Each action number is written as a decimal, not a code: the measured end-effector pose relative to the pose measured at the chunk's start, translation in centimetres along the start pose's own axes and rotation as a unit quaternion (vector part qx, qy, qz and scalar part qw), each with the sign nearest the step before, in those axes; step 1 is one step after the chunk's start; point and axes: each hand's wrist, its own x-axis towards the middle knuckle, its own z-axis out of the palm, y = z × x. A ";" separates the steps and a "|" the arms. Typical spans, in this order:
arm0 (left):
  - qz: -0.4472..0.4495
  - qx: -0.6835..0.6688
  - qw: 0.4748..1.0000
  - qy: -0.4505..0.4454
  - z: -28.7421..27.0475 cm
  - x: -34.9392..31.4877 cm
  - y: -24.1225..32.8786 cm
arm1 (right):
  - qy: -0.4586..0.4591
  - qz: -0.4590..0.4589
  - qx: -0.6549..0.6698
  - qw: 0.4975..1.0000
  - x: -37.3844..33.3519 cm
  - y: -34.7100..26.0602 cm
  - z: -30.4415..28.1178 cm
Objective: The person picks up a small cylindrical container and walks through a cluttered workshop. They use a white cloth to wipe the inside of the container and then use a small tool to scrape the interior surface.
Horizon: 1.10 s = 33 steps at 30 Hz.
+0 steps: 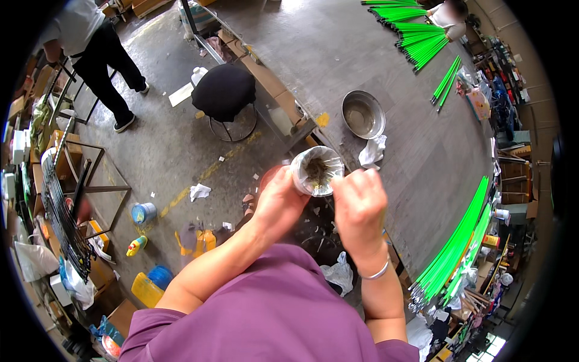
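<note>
My purple sleeves fill the near edge, and up from them my left hand [278, 202] wraps the side of the bag-lined cup [316, 172], fingers closed firm round its wall. My right hand [358, 202] is bunched into a fist at the cup's right rim, pinching something there; what, I cannot tell. I judge the trick here is a steady left grip, cup level, so the brownish stuff inside stays put while the right works the liner's edge. Beyond the cup, a white rag [372, 151] lies on the grey worktable [422, 120], a metal basin [363, 114] just past it. Green rods [458, 241] lie well right of the cup.
</note>
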 end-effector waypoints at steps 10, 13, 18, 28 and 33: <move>0.003 -0.002 1.000 0.014 0.5 -0.8 0.2 | -0.021 -0.034 0.014 0.999 -1.9 -1.0 -0.9; 0.009 0.006 1.000 0.018 -0.1 -0.9 0.0 | -0.006 0.009 -0.027 1.000 -0.9 0.8 -1.7; 0.021 0.036 0.999 0.014 -0.4 -1.3 0.4 | -0.011 -0.041 0.029 0.999 -2.4 -0.8 -1.0; 0.025 0.038 0.999 0.025 -1.5 -1.9 0.3 | -0.030 0.009 0.040 0.999 -1.9 -0.2 -2.4; 0.013 0.030 0.998 0.049 -0.7 -2.2 0.4 | -0.056 0.002 0.047 0.997 -2.7 -1.5 -1.8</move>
